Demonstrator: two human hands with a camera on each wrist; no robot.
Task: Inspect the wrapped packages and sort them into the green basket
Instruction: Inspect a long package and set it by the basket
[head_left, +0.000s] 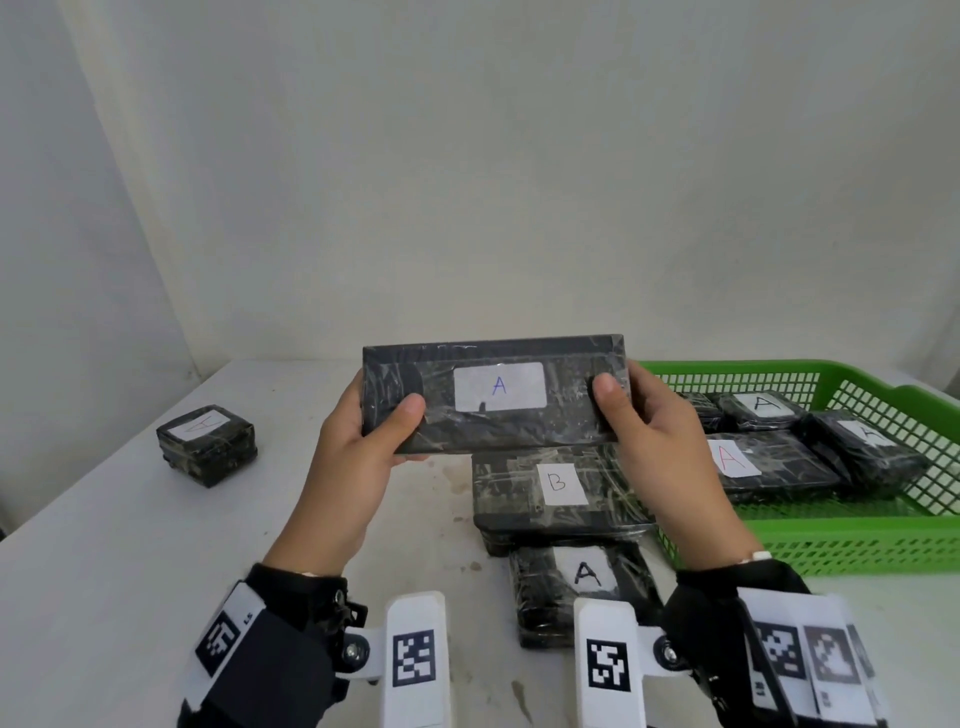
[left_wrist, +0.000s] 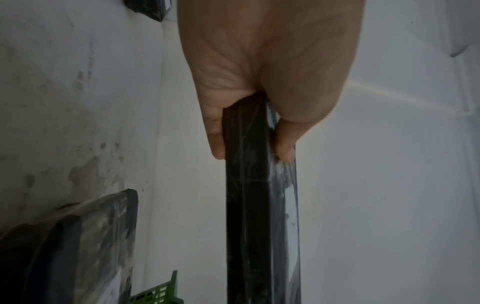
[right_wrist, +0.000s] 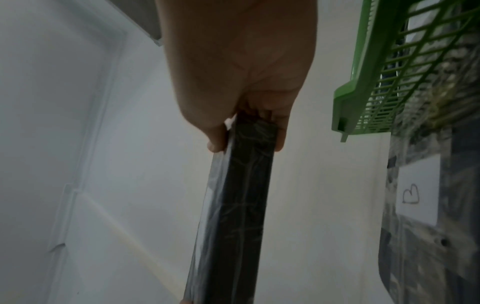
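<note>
Holding long package (head_left: 493, 397) — left hand (head_left: 358, 457), right hand (head_left: 654, 441) gripping ends.

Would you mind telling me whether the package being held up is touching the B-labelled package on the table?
Apart. The left wrist view shows the held package raised, with open space between it and the B-labelled package lying on the table.

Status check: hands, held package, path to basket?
Left hand and right hand each grip one end of the long package labelled A, held up, label toward camera. Green basket to the right, A packages inside. Package labelled B on table beneath.
</note>
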